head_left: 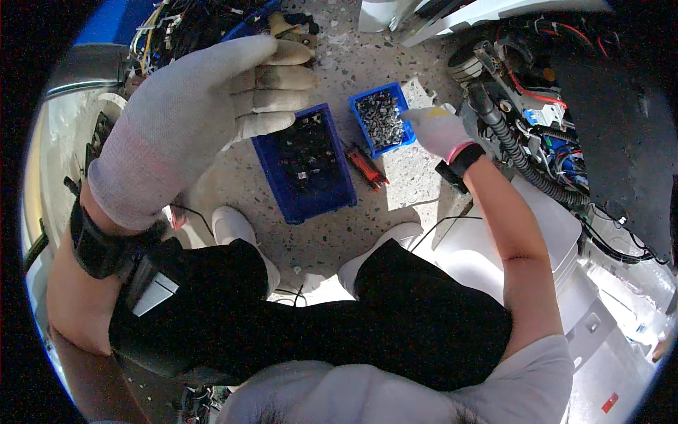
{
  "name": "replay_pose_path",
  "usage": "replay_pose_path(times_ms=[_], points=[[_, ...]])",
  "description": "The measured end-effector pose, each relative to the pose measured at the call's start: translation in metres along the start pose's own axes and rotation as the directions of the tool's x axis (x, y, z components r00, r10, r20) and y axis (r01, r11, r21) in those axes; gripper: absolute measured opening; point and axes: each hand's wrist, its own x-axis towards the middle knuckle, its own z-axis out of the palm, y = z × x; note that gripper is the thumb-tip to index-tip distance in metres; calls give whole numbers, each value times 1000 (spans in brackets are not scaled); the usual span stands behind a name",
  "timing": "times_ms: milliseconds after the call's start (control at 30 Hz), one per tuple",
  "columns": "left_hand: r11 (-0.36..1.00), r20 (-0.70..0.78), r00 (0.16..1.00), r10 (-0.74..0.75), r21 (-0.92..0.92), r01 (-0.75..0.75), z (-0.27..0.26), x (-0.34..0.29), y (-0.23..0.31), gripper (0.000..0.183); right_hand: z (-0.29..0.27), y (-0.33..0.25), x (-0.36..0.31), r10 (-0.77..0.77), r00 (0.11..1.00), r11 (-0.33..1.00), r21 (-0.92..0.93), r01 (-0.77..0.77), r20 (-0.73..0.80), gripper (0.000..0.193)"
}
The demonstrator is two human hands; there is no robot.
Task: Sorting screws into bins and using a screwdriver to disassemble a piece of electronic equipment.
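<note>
My left hand, in a pale knitted glove with dirty fingertips, is raised close in front of me. Its fingers are stretched out and nothing shows in it. Partly behind those fingers is a dark blue bin with black small parts inside. My right hand, gloved too, is at the right rim of a smaller blue bin full of small silvery metal parts. The right fingers look curled together; what they may hold is hidden. Between the bins lies a red-handled tool, perhaps pliers.
Speckled floor lies around the bins, with my shoes just short of them. To the right are a corrugated black hose, wiring and a dark panel. Bundled wires fill the far left. A white box-like piece sits under my right arm.
</note>
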Motion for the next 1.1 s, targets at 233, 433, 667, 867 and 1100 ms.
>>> replay_pose_path(times_ms=[233, 433, 667, 867, 1100], points=[[999, -30, 999, -43, 4, 43, 5, 4, 3, 43, 46, -14, -12, 43, 987, 990, -139, -22, 152, 28], [995, -71, 997, -26, 98, 33, 11, 2, 4, 45, 23, 16, -10, -35, 999, 991, 126, 38, -22, 29], [998, -50, 999, 9, 60, -6, 5, -3, 4, 43, 12, 2, -7, 273, 955, 945, 154, -289, 114, 33], [996, -34, 995, -89, -27, 88, 18, 9, 14, 38, 56, 13, 6, 290, 957, 898, 342, -277, 13, 37], [862, -101, 941, -324, 378, 338, -7, 68, 4, 32, 55, 0, -18, 306, 934, 488, 812, -321, 185, 38]])
